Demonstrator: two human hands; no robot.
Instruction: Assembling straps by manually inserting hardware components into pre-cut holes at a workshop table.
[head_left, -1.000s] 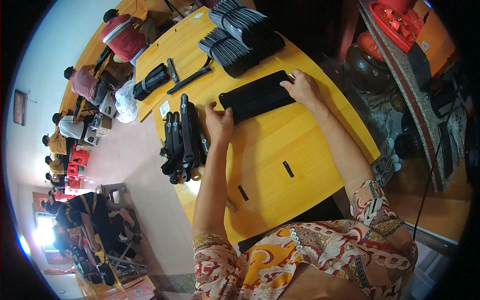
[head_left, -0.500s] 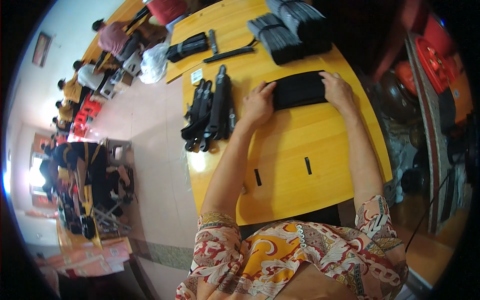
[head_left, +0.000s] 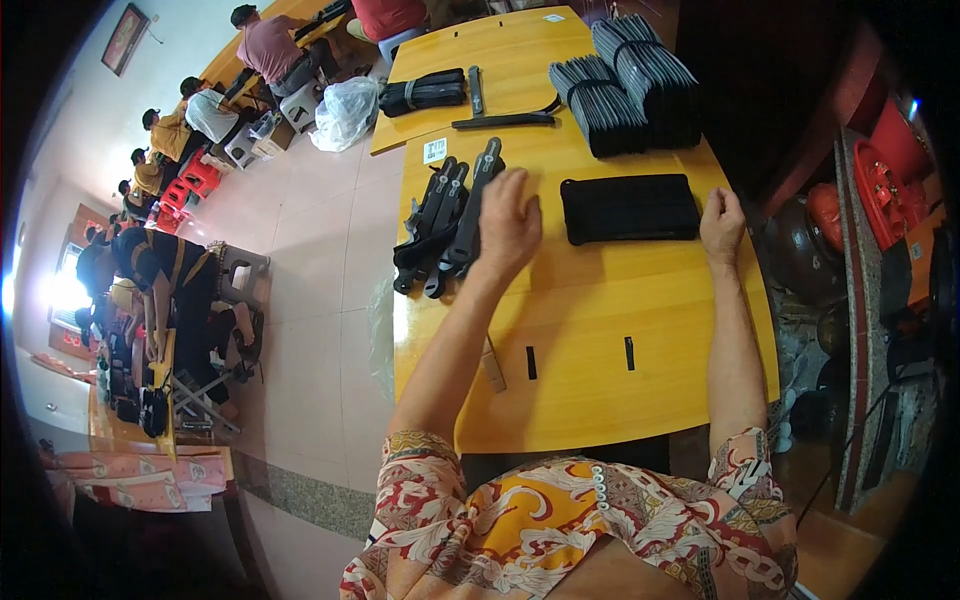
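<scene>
Pad (head_left: 632,208) toward table (head_left: 580,300) right edge: likely light, soft; hold short ends. Left hand (head_left: 511,226) fingers apart; right hand (head_left: 723,226) curled, grip unclear.

The table (head_left: 585,300) has free room nearest the body around two flat strips (head_left: 531,363), but straps (head_left: 437,212), a pouch (head_left: 630,208) and bundles (head_left: 645,92) obstruct farther out.

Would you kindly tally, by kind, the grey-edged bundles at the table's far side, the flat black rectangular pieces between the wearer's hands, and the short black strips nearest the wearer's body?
Grey-edged bundles: 2
Flat black rectangular piece: 1
Short black strips: 2
Total: 5
</scene>
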